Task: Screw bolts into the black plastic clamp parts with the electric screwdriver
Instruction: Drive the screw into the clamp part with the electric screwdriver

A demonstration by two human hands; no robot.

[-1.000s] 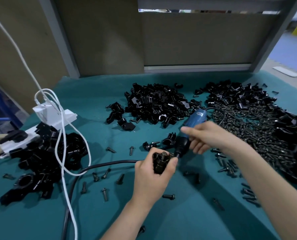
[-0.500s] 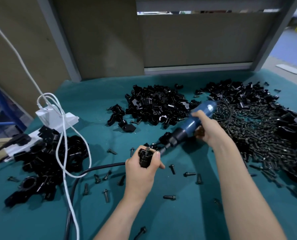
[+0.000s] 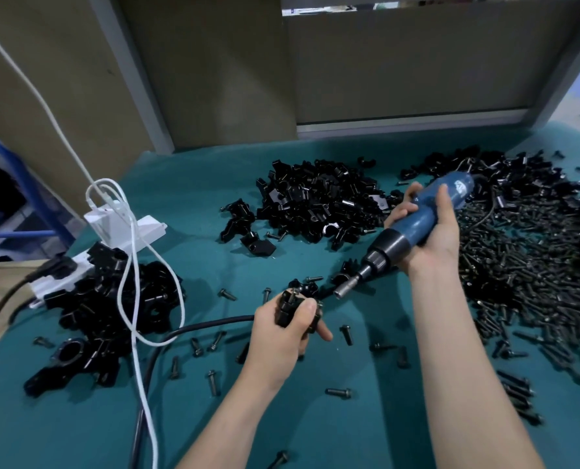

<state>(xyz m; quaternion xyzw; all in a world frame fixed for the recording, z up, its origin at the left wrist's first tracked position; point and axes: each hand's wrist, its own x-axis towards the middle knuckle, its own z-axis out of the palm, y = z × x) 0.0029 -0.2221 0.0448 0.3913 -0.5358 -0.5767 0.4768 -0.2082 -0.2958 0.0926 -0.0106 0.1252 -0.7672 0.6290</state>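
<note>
My left hand point(image 3: 281, 333) grips a small black plastic clamp part point(image 3: 290, 308) just above the teal table, a bolt head showing at its top. My right hand point(image 3: 430, 231) holds the blue electric screwdriver point(image 3: 417, 225) by its body. The tool slants down to the left, and its metal socket tip point(image 3: 344, 290) hangs a short way to the right of the clamp part, apart from it. A heap of black clamp parts point(image 3: 319, 201) lies behind the hands. A wide spread of black bolts point(image 3: 518, 265) covers the table to the right.
Larger black assembled clamps point(image 3: 105, 309) are piled at the left beside a white power strip point(image 3: 112, 238) with white and black cables point(image 3: 136, 333) trailing across the teal table cover point(image 3: 315, 428). Loose bolts point(image 3: 214, 380) lie scattered near my left hand. A wall panel stands behind.
The screwdriver tip has drawn back to the right, away from the clamp part. My right hand now holds the tool higher and farther right; my left hand has lowered slightly with the part.
</note>
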